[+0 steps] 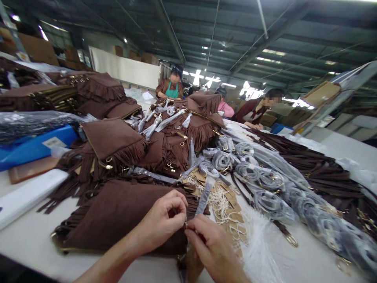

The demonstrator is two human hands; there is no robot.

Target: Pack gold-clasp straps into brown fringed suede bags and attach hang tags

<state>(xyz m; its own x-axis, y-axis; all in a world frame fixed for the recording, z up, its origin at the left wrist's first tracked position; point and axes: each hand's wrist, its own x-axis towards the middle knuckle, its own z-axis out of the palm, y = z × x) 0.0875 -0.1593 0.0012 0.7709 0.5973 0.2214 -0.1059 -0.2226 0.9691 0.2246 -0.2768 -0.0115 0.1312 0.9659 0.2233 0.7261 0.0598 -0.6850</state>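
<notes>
My left hand (pixel 168 216) is closed in a pinch over the right end of a dark brown fringed suede bag (pixel 118 216), which lies flat on the table. My right hand (pixel 213 245) is pinched too, its fingertips meeting those of the left. What sits between the fingertips is too small to make out. Below the right hand hangs a piece of brown card (pixel 193 264), partly hidden by the fingers. A strap in clear plastic (pixel 204 196) runs up just behind the hands. White strings on kraft tags (pixel 222 204) lie beyond my right hand.
More brown fringed bags (pixel 114 137) are piled ahead. Plastic-wrapped coiled straps (pixel 256 177) and bare brown straps (pixel 309 161) cover the right. A white box (pixel 32 196) lies left; clear plastic ties (pixel 256 243) lie right. Several people, including one in a green apron (pixel 172 90), work beyond.
</notes>
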